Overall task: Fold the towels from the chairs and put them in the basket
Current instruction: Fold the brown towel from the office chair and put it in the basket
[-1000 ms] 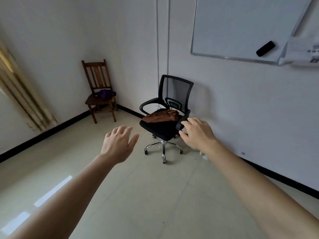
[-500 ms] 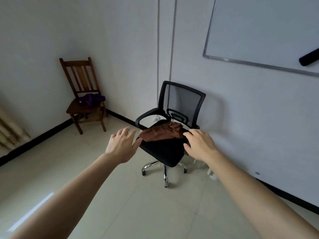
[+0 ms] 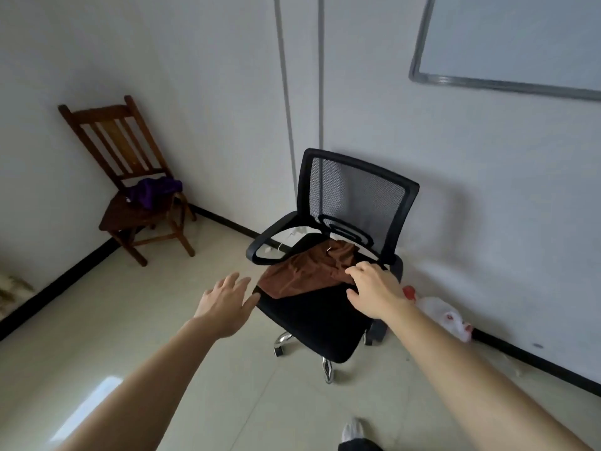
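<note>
A crumpled brown towel lies on the seat of a black mesh office chair by the right wall. My right hand hovers over the towel's right edge with fingers loosely spread, at or just above the cloth. My left hand reaches out open, just left of the seat's front corner, holding nothing. A purple towel lies bunched on the wooden chair in the far left corner. No basket is in view.
A white and red plastic bag lies on the floor against the wall, right of the office chair. A whiteboard hangs at upper right. Beige tiled floor stretches between the two chairs. My foot shows at the bottom edge.
I have moved closer to the office chair. Both hands advanced toward the brown towel; the right one now reaches its right edge.
</note>
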Demonstrator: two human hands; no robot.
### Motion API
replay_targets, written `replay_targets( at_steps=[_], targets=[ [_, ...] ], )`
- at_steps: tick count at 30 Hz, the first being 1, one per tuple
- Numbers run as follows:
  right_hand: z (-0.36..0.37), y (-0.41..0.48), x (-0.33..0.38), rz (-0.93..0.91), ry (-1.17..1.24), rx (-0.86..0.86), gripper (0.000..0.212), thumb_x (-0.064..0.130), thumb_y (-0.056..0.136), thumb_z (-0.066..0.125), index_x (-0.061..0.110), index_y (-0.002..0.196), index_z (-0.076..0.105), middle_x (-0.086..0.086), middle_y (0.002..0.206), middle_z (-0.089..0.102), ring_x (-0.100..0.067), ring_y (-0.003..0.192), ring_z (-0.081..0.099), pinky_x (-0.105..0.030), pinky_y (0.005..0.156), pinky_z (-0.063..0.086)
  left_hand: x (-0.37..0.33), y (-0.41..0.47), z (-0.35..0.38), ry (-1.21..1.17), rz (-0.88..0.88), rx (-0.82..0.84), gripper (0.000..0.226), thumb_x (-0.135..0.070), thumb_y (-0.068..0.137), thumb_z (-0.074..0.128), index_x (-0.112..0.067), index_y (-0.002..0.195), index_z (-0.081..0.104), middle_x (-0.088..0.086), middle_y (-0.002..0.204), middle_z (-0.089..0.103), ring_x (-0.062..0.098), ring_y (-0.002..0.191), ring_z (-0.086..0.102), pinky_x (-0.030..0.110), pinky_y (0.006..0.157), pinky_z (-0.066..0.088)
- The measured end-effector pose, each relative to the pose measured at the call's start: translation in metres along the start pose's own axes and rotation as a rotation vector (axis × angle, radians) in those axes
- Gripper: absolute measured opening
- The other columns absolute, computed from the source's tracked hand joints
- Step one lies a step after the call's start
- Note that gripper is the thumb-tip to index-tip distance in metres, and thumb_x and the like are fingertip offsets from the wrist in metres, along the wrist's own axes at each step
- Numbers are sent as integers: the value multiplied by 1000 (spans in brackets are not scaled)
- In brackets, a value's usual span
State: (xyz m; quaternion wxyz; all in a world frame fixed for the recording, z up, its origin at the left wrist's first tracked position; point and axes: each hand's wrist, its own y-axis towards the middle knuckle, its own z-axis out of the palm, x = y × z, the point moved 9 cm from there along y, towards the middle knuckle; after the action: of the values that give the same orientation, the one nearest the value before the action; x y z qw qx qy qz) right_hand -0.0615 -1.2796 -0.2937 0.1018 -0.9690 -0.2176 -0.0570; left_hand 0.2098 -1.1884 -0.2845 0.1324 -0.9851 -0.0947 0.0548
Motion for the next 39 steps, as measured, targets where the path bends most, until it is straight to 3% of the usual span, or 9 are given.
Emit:
replay_targets(
  at_steps=[9, 16, 21, 26, 28, 30, 32, 35, 39],
  targets=[
    [53, 156, 13, 36, 147, 124, 49, 37, 97, 53, 21, 143, 48, -4, 141, 50, -26, 129, 49, -42, 98, 48, 21, 151, 3, 32, 108, 110, 56, -54, 101, 32, -25, 149, 35, 3, 158, 31, 26, 142, 34, 46, 113, 34],
    [168, 226, 43, 256, 304, 200, 48, 33, 95, 57, 21, 141, 51, -6, 136, 54, -28, 125, 53, -41, 97, 48, 77, 264, 120, -102, 144, 426, 45, -46, 101, 39, -20, 136, 49, 6, 146, 44, 30, 133, 42, 44, 106, 37],
    [288, 253, 84, 430, 394, 273, 52, 28, 93, 59, 20, 142, 42, -7, 146, 40, -32, 125, 49, -45, 90, 53, 138, 340, 237, -260, -18, 637, 53, -45, 101, 42, -16, 145, 42, 10, 146, 47, 30, 129, 49, 35, 98, 40],
    [375, 283, 121, 441, 402, 213, 57, 20, 90, 64, 12, 143, 45, -15, 149, 41, -36, 127, 47, -48, 91, 53, 182, 417, 330, -511, -288, 609, 50, -36, 98, 48, -16, 144, 45, 12, 138, 56, 34, 123, 55, 41, 104, 45],
    [392, 294, 131, 403, 359, 157, 65, 23, 89, 68, 10, 147, 42, -19, 156, 35, -39, 135, 43, -47, 96, 51, 189, 434, 353, -686, -399, 591, 44, -32, 99, 47, -16, 140, 50, 13, 127, 61, 34, 110, 60, 49, 102, 48],
    [413, 304, 136, 371, 281, 125, 74, 32, 88, 69, 11, 151, 37, -19, 159, 31, -40, 142, 37, -49, 101, 47, 187, 444, 375, -823, -470, 620, 36, -28, 101, 48, -14, 133, 54, 5, 108, 58, 22, 90, 57, 46, 96, 51],
    [423, 309, 135, 369, 220, 77, 71, 37, 87, 69, 13, 148, 42, -16, 150, 45, -39, 139, 41, -49, 102, 46, 180, 450, 386, -855, -443, 618, 16, -31, 96, 58, -20, 107, 60, 0, 94, 57, 16, 81, 52, 39, 84, 49],
    [417, 309, 124, 390, 172, -135, 34, 21, 88, 67, 18, 122, 66, -10, 110, 65, -36, 114, 58, -47, 85, 51, 177, 456, 390, -839, -345, 499, 11, -33, 80, 68, -23, 83, 63, 8, 91, 68, 19, 77, 55, 36, 70, 45],
    [402, 292, 100, 490, 272, -242, 22, 16, 92, 56, 15, 109, 70, -8, 94, 66, -32, 94, 62, -41, 71, 53, 173, 441, 384, -837, -285, 491, 11, -28, 83, 67, -30, 72, 68, 6, 91, 73, 19, 84, 65, 39, 81, 54]
  ],
)
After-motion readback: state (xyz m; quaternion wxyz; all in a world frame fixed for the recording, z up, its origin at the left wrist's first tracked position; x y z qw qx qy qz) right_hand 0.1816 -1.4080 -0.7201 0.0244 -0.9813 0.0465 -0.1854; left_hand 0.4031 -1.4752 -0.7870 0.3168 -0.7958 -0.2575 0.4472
